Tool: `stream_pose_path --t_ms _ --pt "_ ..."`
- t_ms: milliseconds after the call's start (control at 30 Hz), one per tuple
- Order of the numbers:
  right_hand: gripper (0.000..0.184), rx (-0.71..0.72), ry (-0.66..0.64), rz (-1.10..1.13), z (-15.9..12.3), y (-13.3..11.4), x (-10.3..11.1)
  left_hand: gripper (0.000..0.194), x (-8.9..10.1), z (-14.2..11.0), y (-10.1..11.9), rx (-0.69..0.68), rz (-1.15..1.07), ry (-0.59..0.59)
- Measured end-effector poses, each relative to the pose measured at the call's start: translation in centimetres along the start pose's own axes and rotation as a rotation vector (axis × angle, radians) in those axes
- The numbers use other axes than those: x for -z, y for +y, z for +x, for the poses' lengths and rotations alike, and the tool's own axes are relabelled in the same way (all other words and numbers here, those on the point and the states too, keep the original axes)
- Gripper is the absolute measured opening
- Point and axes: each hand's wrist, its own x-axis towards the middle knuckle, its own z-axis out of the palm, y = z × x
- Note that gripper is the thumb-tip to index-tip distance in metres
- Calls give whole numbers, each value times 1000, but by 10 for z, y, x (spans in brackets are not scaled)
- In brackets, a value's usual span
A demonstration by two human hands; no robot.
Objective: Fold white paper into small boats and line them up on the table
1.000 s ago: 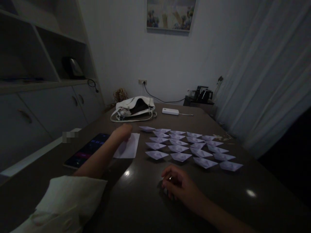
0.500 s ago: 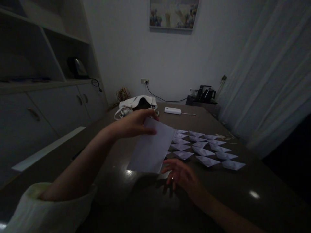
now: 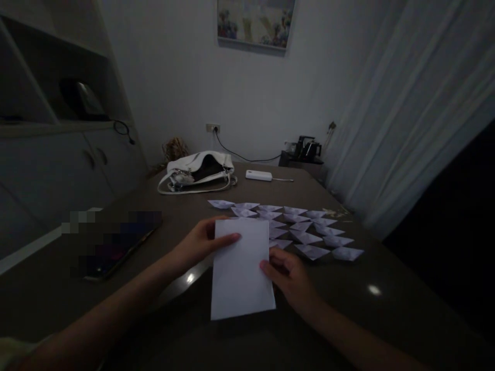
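Note:
A white sheet of paper (image 3: 243,278) is held upright in front of me, above the dark table (image 3: 185,330). My left hand (image 3: 203,241) grips its upper left edge, thumb on the near face and fingers behind. On the right edge, my right hand (image 3: 290,278) pinches the paper between thumb and fingers. Whether it is one sheet or a folded one I cannot tell. Just beyond the paper, several folded paper boats (image 3: 305,237) stand in rows, some of them partly hidden behind it.
A phone (image 3: 124,245) lies to the left, partly blurred out. Toward the back are a white handbag (image 3: 197,170) and a white power bank (image 3: 258,175) with a short cable. A black kettle (image 3: 310,149) stands by the far wall, and a curtain (image 3: 379,103) hangs at right.
My right hand, open beside the paper before, now grips its right edge. The paper has straightened from its tilt and come nearer. My view has turned slightly right, showing the phone and more boats.

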Motion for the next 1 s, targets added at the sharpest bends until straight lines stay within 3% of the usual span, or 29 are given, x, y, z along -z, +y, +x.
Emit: stream_pose_path --t_ms 167,300,567,800,900,1000 --pt "40 -70 202 51 8 8 11 50 -14 -6 -23 58 -107 -30" --pt "33 -37 233 86 8 8 14 65 -22 -10 -34 132 -112 -19" --pt "35 -66 265 222 8 8 11 51 -26 -8 -38 218 -331 51" --pt "13 -130 202 288 7 3 9 30 -28 -13 -34 227 -321 99" --pt "14 -96 220 268 7 4 9 36 -24 -12 -34 220 -310 61" --pt "20 -51 214 186 7 4 11 55 -20 -10 -32 235 -393 -15"
